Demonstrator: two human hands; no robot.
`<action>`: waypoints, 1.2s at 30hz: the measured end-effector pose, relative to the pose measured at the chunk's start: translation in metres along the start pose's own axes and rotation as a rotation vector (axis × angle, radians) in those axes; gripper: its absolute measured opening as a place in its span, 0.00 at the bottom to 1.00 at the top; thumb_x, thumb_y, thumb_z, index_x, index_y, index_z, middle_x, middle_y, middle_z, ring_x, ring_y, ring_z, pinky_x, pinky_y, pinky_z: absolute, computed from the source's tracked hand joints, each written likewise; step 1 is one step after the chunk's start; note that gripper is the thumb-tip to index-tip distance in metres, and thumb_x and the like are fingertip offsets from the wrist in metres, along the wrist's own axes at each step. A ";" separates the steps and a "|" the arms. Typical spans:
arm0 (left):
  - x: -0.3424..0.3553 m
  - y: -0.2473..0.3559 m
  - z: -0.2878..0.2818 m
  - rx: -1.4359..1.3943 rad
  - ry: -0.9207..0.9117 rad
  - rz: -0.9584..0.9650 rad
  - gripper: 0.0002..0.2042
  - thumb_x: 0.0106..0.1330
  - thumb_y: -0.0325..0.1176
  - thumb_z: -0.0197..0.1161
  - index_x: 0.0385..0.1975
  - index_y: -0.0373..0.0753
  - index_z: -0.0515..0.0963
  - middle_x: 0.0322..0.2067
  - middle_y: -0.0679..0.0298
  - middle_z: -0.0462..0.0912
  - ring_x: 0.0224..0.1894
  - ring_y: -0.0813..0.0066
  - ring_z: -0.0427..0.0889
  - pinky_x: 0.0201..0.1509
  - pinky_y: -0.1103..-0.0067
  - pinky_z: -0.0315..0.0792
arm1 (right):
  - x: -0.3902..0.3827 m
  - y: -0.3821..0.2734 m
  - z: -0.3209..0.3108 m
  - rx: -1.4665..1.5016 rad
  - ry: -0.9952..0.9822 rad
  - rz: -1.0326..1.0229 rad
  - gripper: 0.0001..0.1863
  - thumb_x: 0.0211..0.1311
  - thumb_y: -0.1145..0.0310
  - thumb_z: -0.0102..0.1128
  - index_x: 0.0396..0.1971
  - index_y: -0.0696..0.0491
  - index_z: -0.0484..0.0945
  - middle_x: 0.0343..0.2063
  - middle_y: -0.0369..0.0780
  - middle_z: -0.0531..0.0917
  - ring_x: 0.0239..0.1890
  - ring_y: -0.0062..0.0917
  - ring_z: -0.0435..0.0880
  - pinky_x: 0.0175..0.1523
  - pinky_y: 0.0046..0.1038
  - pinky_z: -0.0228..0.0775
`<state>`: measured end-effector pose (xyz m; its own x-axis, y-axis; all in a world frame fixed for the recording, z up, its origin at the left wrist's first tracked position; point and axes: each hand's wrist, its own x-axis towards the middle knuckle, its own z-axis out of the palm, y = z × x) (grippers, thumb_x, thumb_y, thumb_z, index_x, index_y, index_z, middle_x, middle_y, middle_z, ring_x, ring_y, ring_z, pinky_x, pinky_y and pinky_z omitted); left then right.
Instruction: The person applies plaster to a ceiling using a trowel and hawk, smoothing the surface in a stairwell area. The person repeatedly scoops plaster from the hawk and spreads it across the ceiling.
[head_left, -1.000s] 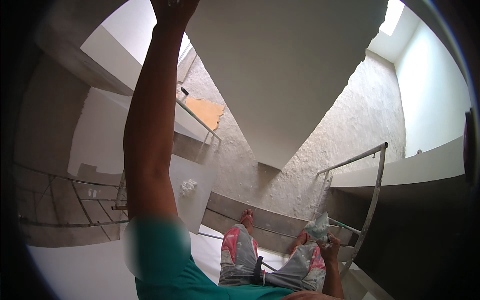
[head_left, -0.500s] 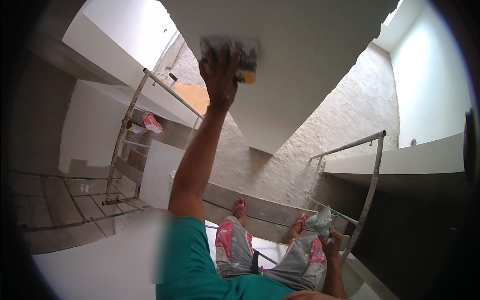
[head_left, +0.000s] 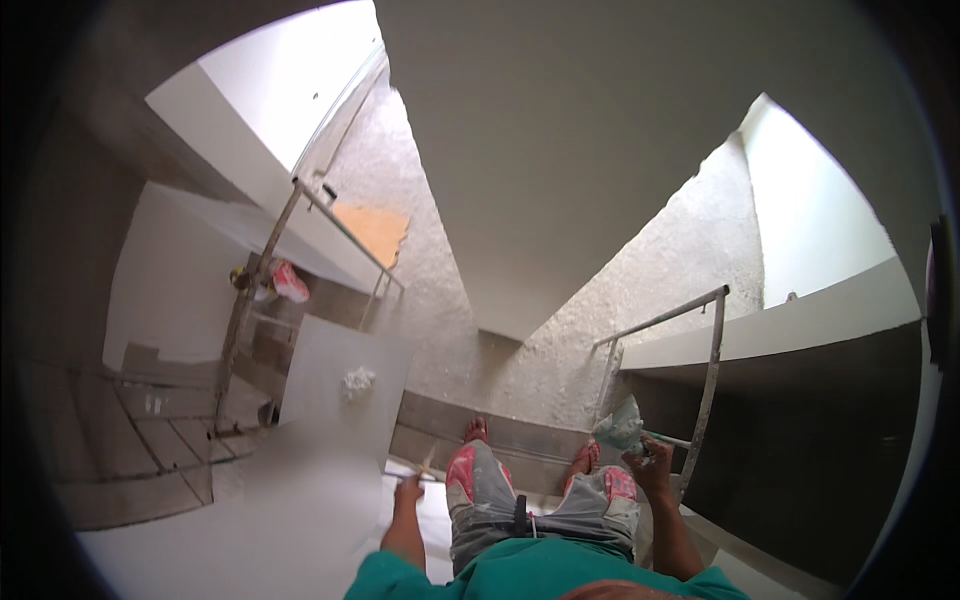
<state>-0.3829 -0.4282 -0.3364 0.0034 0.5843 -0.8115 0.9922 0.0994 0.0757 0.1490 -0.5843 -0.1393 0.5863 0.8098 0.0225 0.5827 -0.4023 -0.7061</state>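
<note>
My right hand (head_left: 652,458) is closed on a putty knife (head_left: 620,428), its blade loaded with pale grey-green paste, beside my right knee. My left hand (head_left: 408,488) hangs low by my left leg; it is small and blurred, and I cannot tell whether it holds anything. Just above it lies a white board (head_left: 320,360) with a lump of white compound (head_left: 358,383) on it. A large smooth grey surface (head_left: 590,120) with ragged edges fills the top middle. My feet, in sandals, rest on planks (head_left: 520,440).
Metal scaffold frames with rails stand at left (head_left: 340,225) and right (head_left: 715,360). An orange-tan sheet (head_left: 370,230) and a red-and-white bag (head_left: 290,282) are at left. Rough pale plaster (head_left: 680,230) shows beside the grey surface. A dark recess (head_left: 800,440) is at lower right.
My left arm has dropped from the grey surface, where that hand held a dark rectangular tool, down to my side. My view has shifted. My right hand still holds the putty knife.
</note>
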 end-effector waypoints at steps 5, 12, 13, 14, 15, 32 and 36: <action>-0.142 -0.096 0.051 -0.234 -0.353 -0.385 0.27 0.52 0.49 0.61 0.50 0.41 0.78 0.50 0.52 0.79 0.56 0.58 0.76 0.58 0.66 0.69 | 0.020 -0.077 -0.024 -0.005 -0.074 -0.007 0.28 0.35 0.70 0.74 0.43 0.60 0.80 0.26 0.40 0.84 0.28 0.17 0.80 0.36 0.24 0.72; -0.115 -0.074 -0.022 -0.442 -0.163 -0.340 0.19 0.50 0.36 0.58 0.39 0.28 0.79 0.35 0.46 0.83 0.40 0.55 0.84 0.40 0.65 0.76 | 0.016 -0.153 -0.017 0.095 -0.084 0.030 0.31 0.35 0.64 0.75 0.45 0.60 0.79 0.26 0.47 0.83 0.27 0.25 0.82 0.35 0.27 0.73; -0.100 -0.061 -0.028 -0.393 -0.066 -0.249 0.19 0.49 0.35 0.57 0.38 0.28 0.79 0.36 0.44 0.82 0.42 0.51 0.83 0.42 0.64 0.75 | 0.014 -0.148 -0.027 0.109 -0.070 0.012 0.31 0.36 0.64 0.75 0.45 0.61 0.79 0.25 0.47 0.83 0.26 0.23 0.82 0.34 0.26 0.72; -0.092 -0.046 -0.064 -0.494 0.049 -0.204 0.19 0.46 0.36 0.63 0.35 0.29 0.80 0.32 0.49 0.83 0.38 0.56 0.84 0.39 0.66 0.76 | 0.014 -0.170 -0.024 0.111 -0.114 0.112 0.30 0.36 0.64 0.75 0.44 0.61 0.80 0.24 0.45 0.83 0.26 0.22 0.81 0.34 0.27 0.73; -0.072 -0.040 -0.079 -0.575 0.172 -0.091 0.17 0.46 0.33 0.62 0.33 0.28 0.79 0.29 0.49 0.83 0.35 0.55 0.84 0.38 0.65 0.75 | 0.011 -0.177 -0.023 0.122 -0.134 0.134 0.29 0.37 0.64 0.75 0.43 0.60 0.80 0.24 0.45 0.83 0.26 0.22 0.81 0.34 0.27 0.73; -0.178 -0.008 -0.092 -0.407 -0.014 -0.294 0.22 0.48 0.35 0.63 0.42 0.28 0.78 0.40 0.45 0.82 0.43 0.54 0.83 0.46 0.65 0.76 | 0.004 -0.188 -0.071 0.224 -0.259 0.180 0.28 0.40 0.66 0.74 0.43 0.63 0.79 0.33 0.48 0.85 0.32 0.21 0.82 0.39 0.27 0.74; -0.187 -0.004 -0.078 -0.429 0.062 -0.263 0.21 0.49 0.34 0.61 0.43 0.29 0.78 0.40 0.46 0.82 0.44 0.53 0.82 0.47 0.65 0.75 | 0.014 -0.151 -0.074 0.180 -0.216 0.035 0.27 0.41 0.65 0.73 0.43 0.62 0.79 0.34 0.50 0.84 0.33 0.29 0.85 0.39 0.30 0.75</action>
<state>-0.3969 -0.4752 -0.1401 -0.2603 0.5404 -0.8002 0.8177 0.5641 0.1149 0.1107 -0.5440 0.0196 0.4597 0.8767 -0.1419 0.4435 -0.3650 -0.8186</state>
